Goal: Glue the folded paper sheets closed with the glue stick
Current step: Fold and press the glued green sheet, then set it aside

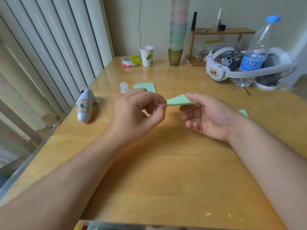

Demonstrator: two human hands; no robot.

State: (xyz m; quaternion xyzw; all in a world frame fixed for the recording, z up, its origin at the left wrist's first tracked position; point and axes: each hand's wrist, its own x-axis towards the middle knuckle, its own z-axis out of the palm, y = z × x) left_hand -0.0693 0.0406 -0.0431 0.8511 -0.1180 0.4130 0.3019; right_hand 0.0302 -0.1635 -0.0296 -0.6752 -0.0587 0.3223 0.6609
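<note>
Above the middle of the wooden table [166,163], the right hand [211,117] pinches a folded green paper sheet [180,100] between thumb and fingers, holding it clear of the surface. The left hand [137,113] has its fingers curled, with thumb and forefinger meeting at the sheet's left tip; it seems to pinch that tip, though the contact is too small to be sure. Behind the left hand, toward the far edge, lies the glue stick [124,87], just beside more green paper sheets [146,86]. Another green piece [243,112] peeks out behind the right wrist. A white toy figure [85,105] lies near the left edge.
</note>
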